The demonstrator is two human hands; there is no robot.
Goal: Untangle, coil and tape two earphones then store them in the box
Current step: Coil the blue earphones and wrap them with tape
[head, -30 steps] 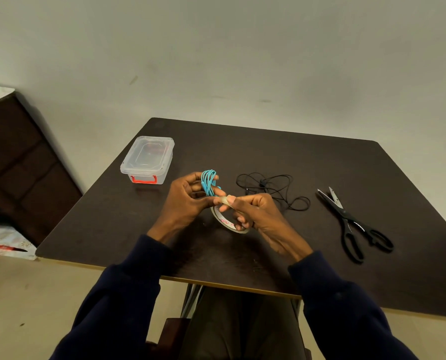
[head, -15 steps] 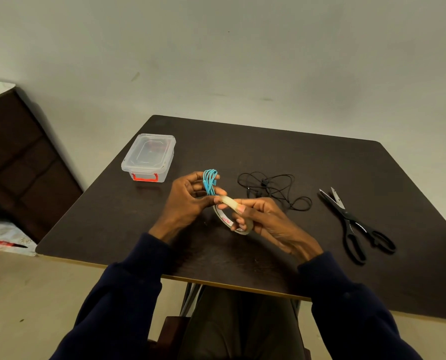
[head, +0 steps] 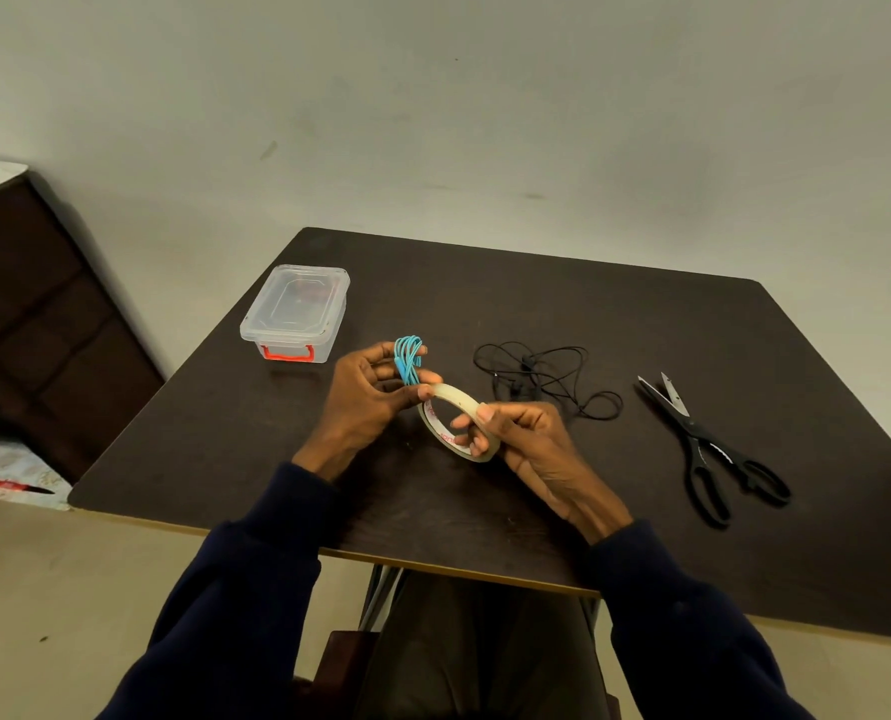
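Tape roll point(head: 439, 432) has drawn away from blue earphone point(head: 408, 358).

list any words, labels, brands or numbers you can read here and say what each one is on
Tape roll in the right hand: red print on the inner core, too blurred to read.
Clear box, scissors, blue earphone in the left hand: no markings show.
Red object on the cloth at far left: too small to read.
No text in this view is legible.
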